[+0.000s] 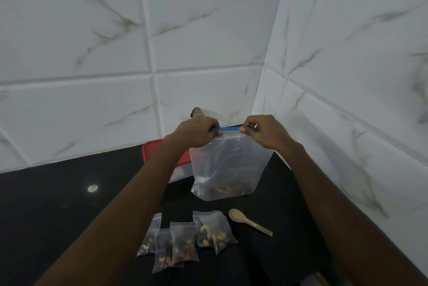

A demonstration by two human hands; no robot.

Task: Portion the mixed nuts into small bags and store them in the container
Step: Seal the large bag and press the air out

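Note:
A large clear zip bag (228, 165) with a blue seal strip hangs above the black counter, a few mixed nuts lying in its bottom. My left hand (196, 130) pinches the left end of the seal, and my right hand (264, 130) pinches the right end. Several small filled bags of nuts (185, 241) lie on the counter nearer to me. Behind the big bag stands a container with a red lid (150, 153), mostly hidden by my left arm and the bag.
A tan wooden spoon (249, 221) lies on the black counter (58, 204) right of the small bags. White marble-look tile walls (208, 42) meet in a corner behind the bag. A small dark object (196, 112) peeks out above my left hand.

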